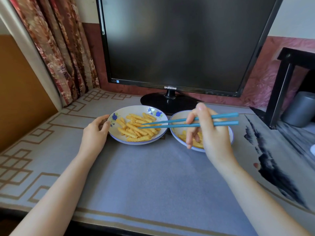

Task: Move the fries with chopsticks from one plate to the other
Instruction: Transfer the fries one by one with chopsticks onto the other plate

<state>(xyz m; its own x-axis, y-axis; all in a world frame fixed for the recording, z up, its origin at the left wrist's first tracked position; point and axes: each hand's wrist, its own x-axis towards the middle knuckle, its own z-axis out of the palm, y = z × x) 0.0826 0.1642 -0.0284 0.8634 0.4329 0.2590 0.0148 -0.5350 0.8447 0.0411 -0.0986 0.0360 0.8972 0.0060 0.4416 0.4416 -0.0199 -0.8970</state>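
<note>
Right hand clamped on the teal chopsticks, tips slightly apart over the crinkle-cut fries piled in the flowered plate. Left hand pinches that plate's left rim. The fries look light, stiff and ridged, so pinch mid-length. Most slant far-left to near-right.

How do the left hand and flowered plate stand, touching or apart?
Touching. The head view shows the left hand gripping the flowered plate at its rim.
</note>
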